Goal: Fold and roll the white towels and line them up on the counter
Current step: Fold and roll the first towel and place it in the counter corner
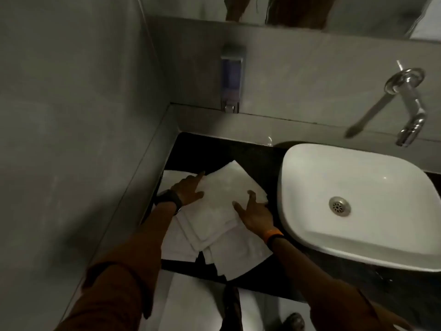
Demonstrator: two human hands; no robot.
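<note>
Hands: two; left hand [188, 188] and right hand [256, 212] lie flat and open on the top towel [224, 187].
Towels: about four white ones overlapping; exact number unclear.
Direction: top towel's long axis runs from 7 to 1 o'clock.
Place: black counter [241, 156], at 9 o'clock of the white basin [358, 237]; grey walls.

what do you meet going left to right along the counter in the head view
grey side wall → left hand → folded white towel → right hand → white basin → basin drain
</note>
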